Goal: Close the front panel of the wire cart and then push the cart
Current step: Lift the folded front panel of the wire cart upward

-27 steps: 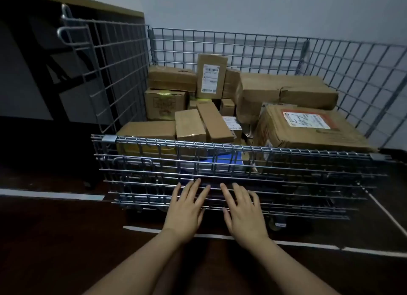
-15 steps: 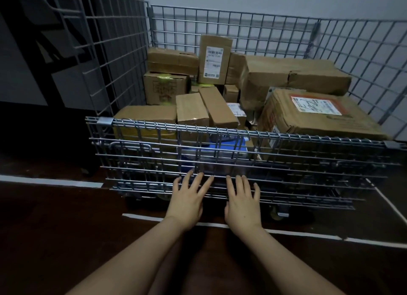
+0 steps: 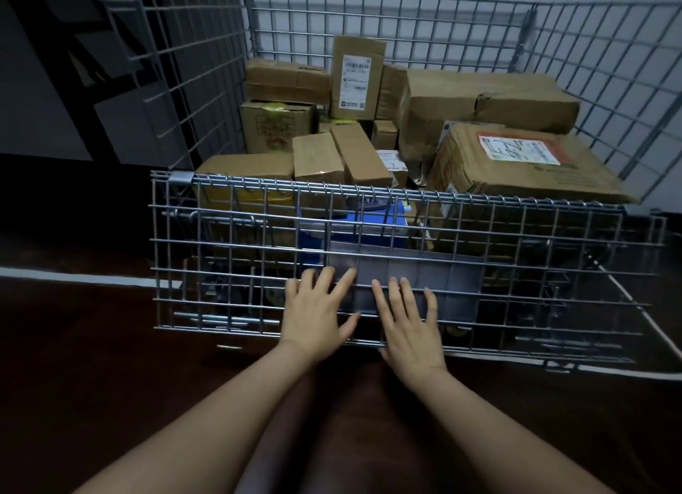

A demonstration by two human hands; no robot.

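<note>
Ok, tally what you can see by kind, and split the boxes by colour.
Hands: 2, left hand and right hand
Wire cart: 1
Blue box: 1
Brown cardboard boxes: 10 clearly showing, others possibly hidden
Total: 14

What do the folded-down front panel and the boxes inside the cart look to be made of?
Front panel: welded metal wire, a bright silvery finish, likely zinc-plated steel; thin rods cross in a grid and glint. A flat grey plate behind the wires looks like plastic or sheet metal; cannot tell which. Boxes: brown corrugated cardboard, matte, creased, some with white printed labels.
</note>
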